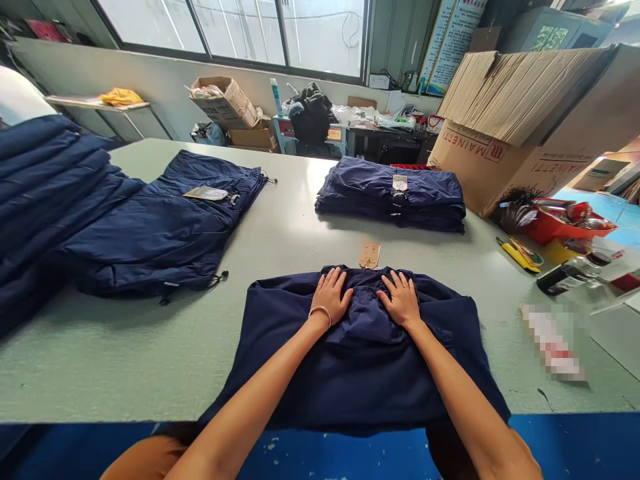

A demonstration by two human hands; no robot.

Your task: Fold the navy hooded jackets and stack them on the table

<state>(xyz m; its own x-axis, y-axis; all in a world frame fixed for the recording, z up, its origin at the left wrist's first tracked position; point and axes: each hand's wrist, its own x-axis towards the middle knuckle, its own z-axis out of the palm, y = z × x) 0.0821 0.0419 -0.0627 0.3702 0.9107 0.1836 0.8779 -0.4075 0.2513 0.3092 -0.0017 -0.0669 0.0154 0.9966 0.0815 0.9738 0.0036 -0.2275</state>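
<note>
1. Pressing palm-down on the navy garment [360, 393], the left hand [331, 293] and right hand [400, 297] rest side by side near its far edge, fingers spread and unfolded, gripping nothing.
2. The garment lies on the table [125, 360], right in front of the person, its near edge reaching just over the table's near edge. That closeness probably lets both arms reach its far end comfortably.
3. With one hand either side of the gathered middle, the pressure seems meant to hold the cloth flat and even.
4. The gathered end points away from the person, toward the stack [390, 200]; the tag [370, 255] lies beyond that edge, outside the hands, perhaps to leave it uncovered.
5. As spread, the garment's longer axis runs left to right, roughly along the near edge. Whether more is folded beneath cannot be told.
6. The stack sits squared beyond the garment, likely to leave working room; the looser heap [150, 227] lies to the left, within fairly easy reach, I judge.
</note>
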